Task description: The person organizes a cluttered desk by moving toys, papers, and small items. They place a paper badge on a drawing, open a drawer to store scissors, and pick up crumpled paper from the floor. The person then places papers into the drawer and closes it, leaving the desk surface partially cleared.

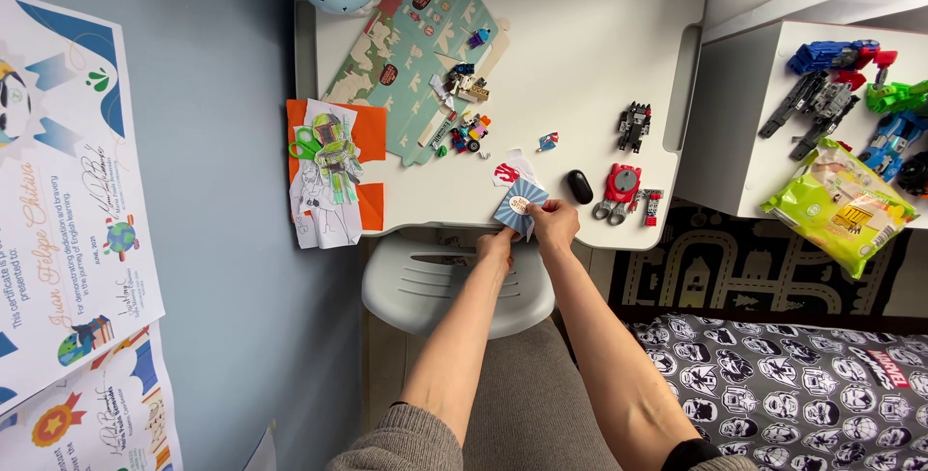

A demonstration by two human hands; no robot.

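Our grip is two-handed: the right hand (556,223) pinches the right edge of a small blue card (520,206) with pale rays and a round orange-and-white centre, and the left hand (499,245) closes its fingertips on the card's lower corner. We hold it tilted, just over the near edge of the white desk (580,56), above the grey chair seat (435,287) below our wrists.

We judge the card very light, thin and flat, probably paper or light cardboard: it would flex and crease under a hard squeeze, so we take it by its edges with fingertips only, as now, and keep off the printed middle. It should not slip much, being matt paper by the look of it.

Just beyond our grip lies a small red-and-white paper scrap (507,172); to the right of it a black oval object (579,186) and a red toy gadget (621,189). Farther off, a small black robot figure (634,126) stands, and a cluster of small building bricks (466,131) sits beyond and to the left, by a large printed green sheet (416,46). Far left, green scissors (304,142) rest on paper cut-outs (327,176).
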